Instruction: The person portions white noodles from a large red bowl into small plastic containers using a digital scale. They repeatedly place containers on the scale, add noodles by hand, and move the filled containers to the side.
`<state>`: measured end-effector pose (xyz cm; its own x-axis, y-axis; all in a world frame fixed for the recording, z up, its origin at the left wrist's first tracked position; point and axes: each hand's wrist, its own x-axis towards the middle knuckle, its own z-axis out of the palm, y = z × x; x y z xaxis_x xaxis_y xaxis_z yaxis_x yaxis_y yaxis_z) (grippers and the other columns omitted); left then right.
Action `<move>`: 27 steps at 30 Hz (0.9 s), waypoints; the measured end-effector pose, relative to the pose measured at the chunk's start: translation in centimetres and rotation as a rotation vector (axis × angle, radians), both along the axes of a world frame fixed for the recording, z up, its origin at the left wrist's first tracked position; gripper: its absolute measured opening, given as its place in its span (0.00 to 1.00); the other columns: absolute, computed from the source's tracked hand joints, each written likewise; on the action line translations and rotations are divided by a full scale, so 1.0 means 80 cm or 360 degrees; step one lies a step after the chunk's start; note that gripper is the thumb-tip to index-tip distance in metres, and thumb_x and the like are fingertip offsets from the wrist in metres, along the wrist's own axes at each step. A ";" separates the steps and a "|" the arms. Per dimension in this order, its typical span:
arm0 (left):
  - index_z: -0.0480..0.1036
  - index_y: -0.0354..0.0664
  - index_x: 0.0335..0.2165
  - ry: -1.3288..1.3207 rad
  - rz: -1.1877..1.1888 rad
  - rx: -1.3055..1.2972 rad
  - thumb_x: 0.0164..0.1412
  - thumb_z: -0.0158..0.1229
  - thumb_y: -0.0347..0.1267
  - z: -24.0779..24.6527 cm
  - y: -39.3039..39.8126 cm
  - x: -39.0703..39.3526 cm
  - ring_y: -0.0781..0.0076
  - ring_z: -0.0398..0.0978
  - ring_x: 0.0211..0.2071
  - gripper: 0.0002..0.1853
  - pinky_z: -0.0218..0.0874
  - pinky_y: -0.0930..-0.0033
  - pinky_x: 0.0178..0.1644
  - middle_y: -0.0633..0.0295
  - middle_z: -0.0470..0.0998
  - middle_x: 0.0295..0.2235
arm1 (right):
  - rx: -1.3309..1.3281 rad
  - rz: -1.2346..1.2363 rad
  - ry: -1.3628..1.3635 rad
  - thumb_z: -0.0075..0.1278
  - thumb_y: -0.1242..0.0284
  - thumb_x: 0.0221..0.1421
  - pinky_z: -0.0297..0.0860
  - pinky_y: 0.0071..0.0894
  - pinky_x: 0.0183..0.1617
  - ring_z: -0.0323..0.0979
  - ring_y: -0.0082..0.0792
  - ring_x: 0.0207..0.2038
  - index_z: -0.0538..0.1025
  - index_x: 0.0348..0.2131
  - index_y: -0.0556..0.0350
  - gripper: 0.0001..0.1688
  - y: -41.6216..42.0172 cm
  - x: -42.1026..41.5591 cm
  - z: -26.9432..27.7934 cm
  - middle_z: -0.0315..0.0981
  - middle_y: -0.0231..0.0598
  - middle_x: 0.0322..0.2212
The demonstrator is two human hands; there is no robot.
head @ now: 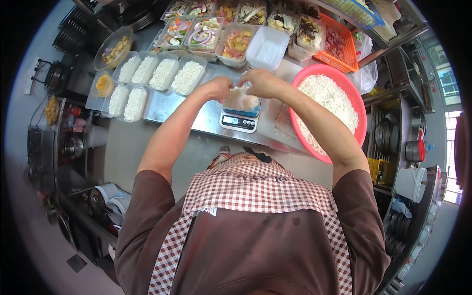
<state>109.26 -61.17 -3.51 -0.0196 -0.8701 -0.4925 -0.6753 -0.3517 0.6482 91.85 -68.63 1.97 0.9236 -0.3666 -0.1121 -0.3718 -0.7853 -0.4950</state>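
A small digital kitchen scale (239, 123) with a lit display stands at the counter's front edge. On it sits a clear plastic container (239, 104) with something pale and blurred inside. My left hand (220, 88) is at its left side, fingers bent inward. Opposite, my right hand (259, 84) has curled fingers over the right part; whether either hand grips anything is unclear. Right of the scale, a pink basin (360, 110) full of white noodles (326, 96) lies partly under my right forearm. Several boxes filled with white noodles (188, 76) stand to the left.
Behind are stacked boxes of cut vegetables (204, 35), an empty translucent box (267, 46) and an orange basket (343, 48) of meat. A white cutting board (271, 123) lies beneath the basin. A bowl (113, 48) and a box of yellow food (104, 84) stand far left.
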 end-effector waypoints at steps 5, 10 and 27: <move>0.74 0.38 0.36 -0.0889 -0.0381 -0.0239 0.48 0.55 0.29 0.036 0.009 -0.021 0.57 0.75 0.32 0.14 0.66 0.58 0.35 0.51 0.76 0.33 | 0.0384 -0.0537 -0.0021 0.52 0.70 0.46 0.70 0.28 0.36 0.74 0.30 0.28 0.78 0.32 0.56 0.11 -0.045 -0.086 0.055 0.76 0.40 0.27; 0.72 0.41 0.34 -0.0605 -0.0387 -0.0608 0.44 0.61 0.37 0.056 -0.019 -0.089 0.54 0.73 0.37 0.16 0.64 0.56 0.39 0.53 0.76 0.34 | -0.0111 -0.0888 0.0207 0.55 0.64 0.45 0.66 0.35 0.47 0.72 0.39 0.41 0.71 0.46 0.56 0.28 -0.107 -0.255 -0.006 0.73 0.44 0.40; 0.72 0.40 0.34 0.0202 -0.0466 -0.0848 0.60 0.48 0.34 0.148 -0.052 -0.122 0.81 0.62 0.24 0.10 0.55 0.76 0.29 0.67 0.68 0.22 | -0.0447 -0.0978 -0.0413 0.43 0.74 0.55 0.61 0.21 0.23 0.61 0.17 0.20 0.76 0.36 0.54 0.11 -0.096 -0.338 0.181 0.66 0.24 0.20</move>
<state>99.49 -65.30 8.34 -0.3244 -0.9454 0.0297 -0.6010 0.2303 0.7653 64.81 -76.27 16.49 0.5256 -0.8108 0.2577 -0.6849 -0.5829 -0.4372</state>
